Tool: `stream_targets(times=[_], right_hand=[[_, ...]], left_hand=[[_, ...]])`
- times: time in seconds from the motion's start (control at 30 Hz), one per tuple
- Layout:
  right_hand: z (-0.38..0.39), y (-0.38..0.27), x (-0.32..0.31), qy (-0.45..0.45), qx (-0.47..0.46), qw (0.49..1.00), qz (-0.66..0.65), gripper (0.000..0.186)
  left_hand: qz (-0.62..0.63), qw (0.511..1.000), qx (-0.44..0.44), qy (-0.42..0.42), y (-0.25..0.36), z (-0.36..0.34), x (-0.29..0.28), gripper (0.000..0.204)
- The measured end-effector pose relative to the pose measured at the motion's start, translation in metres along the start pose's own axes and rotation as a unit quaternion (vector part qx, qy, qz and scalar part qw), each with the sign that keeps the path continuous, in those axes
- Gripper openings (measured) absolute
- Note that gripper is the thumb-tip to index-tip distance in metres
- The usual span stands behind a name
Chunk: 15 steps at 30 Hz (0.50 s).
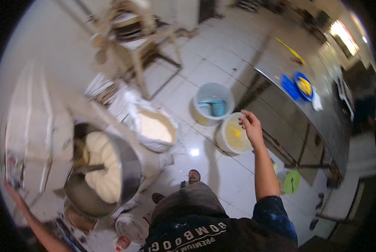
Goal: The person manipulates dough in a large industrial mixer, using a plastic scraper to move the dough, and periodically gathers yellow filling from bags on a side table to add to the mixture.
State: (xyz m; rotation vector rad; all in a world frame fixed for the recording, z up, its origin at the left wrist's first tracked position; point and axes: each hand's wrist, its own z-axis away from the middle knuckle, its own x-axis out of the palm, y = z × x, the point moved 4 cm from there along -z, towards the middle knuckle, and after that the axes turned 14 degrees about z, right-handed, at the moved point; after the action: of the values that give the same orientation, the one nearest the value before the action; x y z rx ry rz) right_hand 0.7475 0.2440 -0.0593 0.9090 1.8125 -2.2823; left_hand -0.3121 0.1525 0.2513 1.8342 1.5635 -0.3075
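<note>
My right hand is in the air over a white bucket of yellowish liquid, its fingers loosely bent and apart, holding nothing. At the far left, my left hand reaches to the side of a pale mixer housing; its fingers are too dim and near the rim to make out. Beside the housing, a steel mixer bowl holds pale dough around a metal attachment. A second bucket with a blue item inside stands beyond the white one.
An open sack of pale powder lies by the bowl, with a wooden stand behind it. A steel table on the right carries a blue bowl of yellow pieces. A green round item is below it, on the tiled floor.
</note>
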Motion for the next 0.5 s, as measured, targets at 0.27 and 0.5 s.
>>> stream_targets(times=[0.27, 0.5], right_hand=[[0.085, -0.141, 0.167, -0.167, -0.188, 0.959, 0.133, 0.029], [0.236, -0.260, 0.353, -0.418, -0.318, 0.832, 0.177, 0.031]], left_hand=[[0.098, 0.992, 0.053, 0.063, 0.128, 0.011, 0.074, 0.043], [0.008, 0.946, 0.240, 0.217, 0.168, 0.037, 0.076, 0.028]])
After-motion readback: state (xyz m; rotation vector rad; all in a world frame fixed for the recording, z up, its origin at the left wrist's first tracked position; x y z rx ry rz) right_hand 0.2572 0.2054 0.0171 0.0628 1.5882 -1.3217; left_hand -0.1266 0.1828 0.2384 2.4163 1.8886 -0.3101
